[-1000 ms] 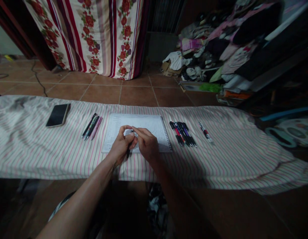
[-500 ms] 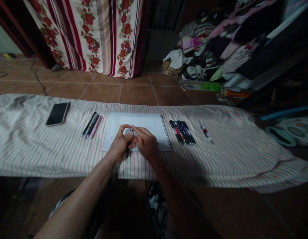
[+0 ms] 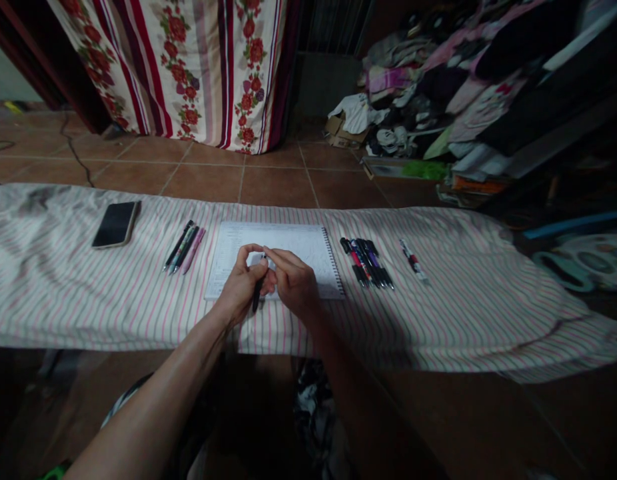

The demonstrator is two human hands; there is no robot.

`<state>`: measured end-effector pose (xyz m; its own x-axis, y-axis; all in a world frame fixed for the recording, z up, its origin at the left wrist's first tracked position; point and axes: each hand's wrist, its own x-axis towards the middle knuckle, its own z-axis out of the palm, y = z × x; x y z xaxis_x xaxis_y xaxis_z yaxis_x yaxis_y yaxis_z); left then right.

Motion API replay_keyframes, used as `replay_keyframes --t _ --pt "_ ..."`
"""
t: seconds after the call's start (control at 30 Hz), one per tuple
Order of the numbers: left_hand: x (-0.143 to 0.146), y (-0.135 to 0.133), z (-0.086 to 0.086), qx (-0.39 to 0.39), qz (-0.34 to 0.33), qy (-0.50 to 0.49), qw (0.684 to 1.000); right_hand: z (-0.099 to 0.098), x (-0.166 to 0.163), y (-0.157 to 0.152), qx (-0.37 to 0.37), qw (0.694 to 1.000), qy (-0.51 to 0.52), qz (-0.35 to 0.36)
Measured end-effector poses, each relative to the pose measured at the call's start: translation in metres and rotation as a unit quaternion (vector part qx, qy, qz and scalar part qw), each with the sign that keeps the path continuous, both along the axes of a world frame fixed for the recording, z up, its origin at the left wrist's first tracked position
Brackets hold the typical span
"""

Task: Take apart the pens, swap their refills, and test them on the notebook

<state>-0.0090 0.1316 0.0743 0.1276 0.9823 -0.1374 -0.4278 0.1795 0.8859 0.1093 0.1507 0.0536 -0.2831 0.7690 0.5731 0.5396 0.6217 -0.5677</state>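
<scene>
My left hand [image 3: 241, 281] is closed round a dark pen [image 3: 257, 298] held above the notebook's near edge. The pen's dark end points down toward me; its other end shows between my fingertips. My right hand [image 3: 297, 285] meets it there, fingers pinched at the pen's upper end and partly hiding it. Beneath both hands lies an open spiral notebook [image 3: 303, 241] with writing on its page, its coil on the right side.
Left of the notebook lie several pens [image 3: 183, 248], with a phone [image 3: 116, 225] farther left. To the right is a row of several dark pens [image 3: 367, 263], then one patterned pen [image 3: 413, 260] apart. A striped cloth [image 3: 468, 287] covers the surface. Clothes [image 3: 438, 93] are piled behind.
The view has tilted slightly, so the cloth and notebook sit a little higher. Both hands stay together at the pen, with only small finger movement.
</scene>
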Motion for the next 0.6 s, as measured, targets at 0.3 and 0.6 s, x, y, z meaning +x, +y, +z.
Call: replay_keyframes --t 0.3,0.6 --pt "0.002 0.000 -0.004 -0.009 -0.007 0.073 0.997 0.001 0.007 0.008 -0.134 0.980 0.143 -0.022" --pt "-0.002 -0.002 -0.004 -0.013 -0.045 0.183 0.982 0.000 0.028 0.015 -0.284 0.945 0.160 0.018"
